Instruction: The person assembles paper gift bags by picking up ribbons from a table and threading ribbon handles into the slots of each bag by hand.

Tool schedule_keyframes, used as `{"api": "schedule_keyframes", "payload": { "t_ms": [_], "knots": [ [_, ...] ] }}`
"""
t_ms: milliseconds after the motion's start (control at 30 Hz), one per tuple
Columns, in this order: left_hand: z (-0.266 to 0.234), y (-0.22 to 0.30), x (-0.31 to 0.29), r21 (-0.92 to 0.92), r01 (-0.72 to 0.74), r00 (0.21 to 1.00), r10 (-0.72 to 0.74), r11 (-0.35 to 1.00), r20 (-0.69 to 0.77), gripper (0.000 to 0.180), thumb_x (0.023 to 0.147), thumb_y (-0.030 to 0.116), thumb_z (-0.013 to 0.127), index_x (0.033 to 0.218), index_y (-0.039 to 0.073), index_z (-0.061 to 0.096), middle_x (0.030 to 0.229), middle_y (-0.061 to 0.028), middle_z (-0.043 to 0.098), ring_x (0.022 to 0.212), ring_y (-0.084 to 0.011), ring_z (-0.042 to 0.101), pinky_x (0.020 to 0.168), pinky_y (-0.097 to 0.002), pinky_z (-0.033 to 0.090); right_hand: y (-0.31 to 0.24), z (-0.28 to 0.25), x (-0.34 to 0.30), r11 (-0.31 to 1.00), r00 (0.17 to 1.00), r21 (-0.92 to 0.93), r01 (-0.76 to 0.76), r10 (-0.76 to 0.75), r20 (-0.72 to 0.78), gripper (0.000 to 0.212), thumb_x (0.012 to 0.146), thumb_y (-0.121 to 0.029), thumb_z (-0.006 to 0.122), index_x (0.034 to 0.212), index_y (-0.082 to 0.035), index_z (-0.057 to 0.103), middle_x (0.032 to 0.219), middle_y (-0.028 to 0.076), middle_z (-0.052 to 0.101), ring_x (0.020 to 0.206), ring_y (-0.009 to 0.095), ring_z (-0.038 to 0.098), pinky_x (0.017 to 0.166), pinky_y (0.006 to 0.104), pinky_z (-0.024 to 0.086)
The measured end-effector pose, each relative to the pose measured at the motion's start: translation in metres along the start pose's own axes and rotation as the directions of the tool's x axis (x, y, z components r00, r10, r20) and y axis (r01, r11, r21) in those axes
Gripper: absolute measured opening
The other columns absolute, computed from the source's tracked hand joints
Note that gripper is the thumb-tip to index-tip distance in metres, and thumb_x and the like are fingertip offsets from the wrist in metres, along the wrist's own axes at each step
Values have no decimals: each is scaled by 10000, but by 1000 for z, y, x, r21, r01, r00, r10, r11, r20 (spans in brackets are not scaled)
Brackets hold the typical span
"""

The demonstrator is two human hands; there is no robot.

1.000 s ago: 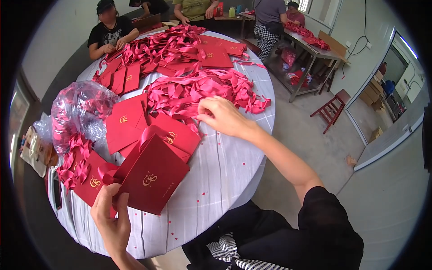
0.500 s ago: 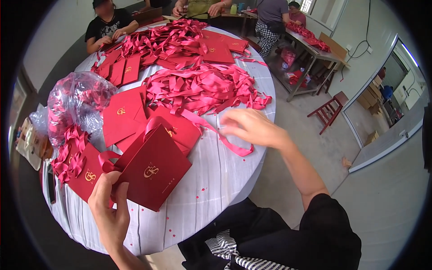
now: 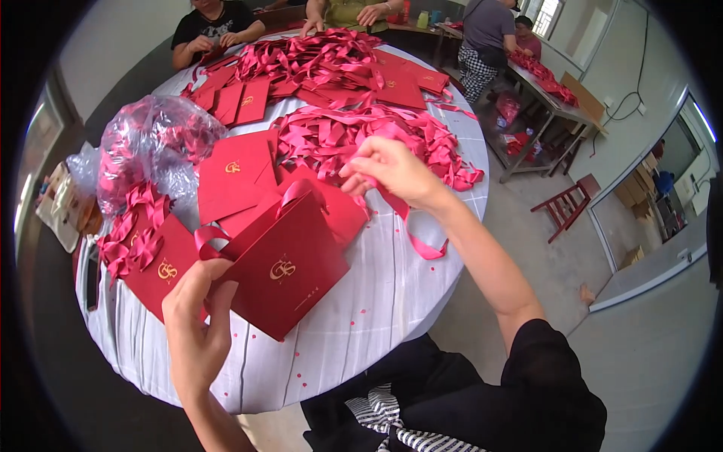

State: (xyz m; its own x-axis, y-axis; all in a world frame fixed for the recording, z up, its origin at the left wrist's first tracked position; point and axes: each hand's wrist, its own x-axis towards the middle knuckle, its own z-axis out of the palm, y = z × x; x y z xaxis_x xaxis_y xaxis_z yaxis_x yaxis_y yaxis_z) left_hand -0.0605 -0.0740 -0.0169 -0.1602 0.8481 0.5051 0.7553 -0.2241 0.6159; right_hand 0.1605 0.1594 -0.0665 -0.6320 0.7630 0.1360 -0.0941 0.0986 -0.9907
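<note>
My left hand (image 3: 197,316) grips a dark red paper gift bag (image 3: 305,252) by its left edge, tilted above the table. Gold print marks the bag's front, and a pink ribbon loop (image 3: 295,197) rises from its top. Over the near side of the ribbon pile (image 3: 361,135), my right hand (image 3: 395,172) has its fingers curled together on a loose pink ribbon (image 3: 423,247), whose tail trails onto the cloth. Its fingertips partly hide the ribbon. Behind the held bag lie more flat red bags (image 3: 233,173).
A clear plastic bag (image 3: 154,143) of pink ribbon bows stands at the left, beside small bows (image 3: 135,233). More red bags with ribbons (image 3: 309,64) fill the far side of the round table (image 3: 346,354). Co-workers sit and stand beyond. A red stool (image 3: 565,207) stands right.
My right hand has moved left and its fingers have closed on the loose ribbon, lifting part of it. The bag stays in my left hand. The view has shifted slightly.
</note>
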Motion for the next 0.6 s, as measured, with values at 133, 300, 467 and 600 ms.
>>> {"api": "schedule_keyframes", "payload": {
  "t_ms": [133,300,467,600],
  "knots": [
    [3,-9,9,-129,120,993,-117,984,31,189,745,-91,608,930,-49,612,747,-106,611,617,-157,550,604,-271,438,-44,5,-32,935,979,349,-66,-7,206,136,954,-56,462,1078,-9,493,755,42,548,543,67,407,496,207,344],
    [1,-11,15,-334,265,962,-224,904,158,113,817,-51,582,928,-43,600,726,-57,609,554,-96,523,505,-225,411,-53,28,-46,824,961,541,-167,15,275,235,994,-196,456,1136,-31,544,605,-35,389,497,41,297,446,200,251],
    [6,-35,29,-650,610,792,-357,452,495,99,883,99,579,905,7,608,684,5,584,480,-44,496,377,-184,340,-57,39,-50,874,980,480,-83,-16,199,165,986,-154,465,1053,-27,547,638,29,532,477,73,467,390,200,336],
    [15,-38,24,-644,590,807,-362,486,465,115,895,118,580,913,9,611,670,22,584,481,-37,498,373,-181,333,-60,33,-48,919,944,381,-99,-35,329,157,951,-95,495,1064,10,523,931,159,652,706,169,671,494,223,479]
  ]
}}
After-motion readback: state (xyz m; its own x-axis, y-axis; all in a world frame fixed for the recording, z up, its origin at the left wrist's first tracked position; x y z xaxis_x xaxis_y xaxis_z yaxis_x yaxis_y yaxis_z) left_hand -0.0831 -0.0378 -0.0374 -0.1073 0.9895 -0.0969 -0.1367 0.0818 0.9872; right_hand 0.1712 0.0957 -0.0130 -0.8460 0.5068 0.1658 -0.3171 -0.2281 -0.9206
